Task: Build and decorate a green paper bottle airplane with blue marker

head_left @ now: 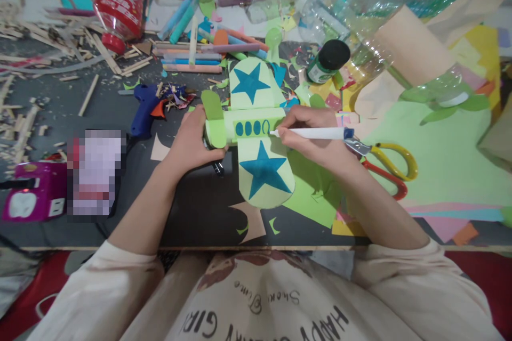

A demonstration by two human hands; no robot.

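A light green paper airplane model (232,120) lies in front of me, its round body pointing left and right. Blue stars mark its wings, one on the far wing (236,97) and one on the near wing (248,192). Along the body runs a row of ovals, several filled blue and the rightmost only outlined. My left hand (192,141) is closed around the left end of the body, by the green strip there. In my right hand (306,122) is a white marker (320,133), its tip touching the body at the outlined oval.
Scissors with yellow and red handles (394,162) lie right of my right wrist. A blue glue gun (143,112) is left of my left hand. Beyond the plane are colored pens (192,58), a dark-capped jar (326,64) and plastic bottles. Paper scraps and wooden sticks (90,95) litter the table.
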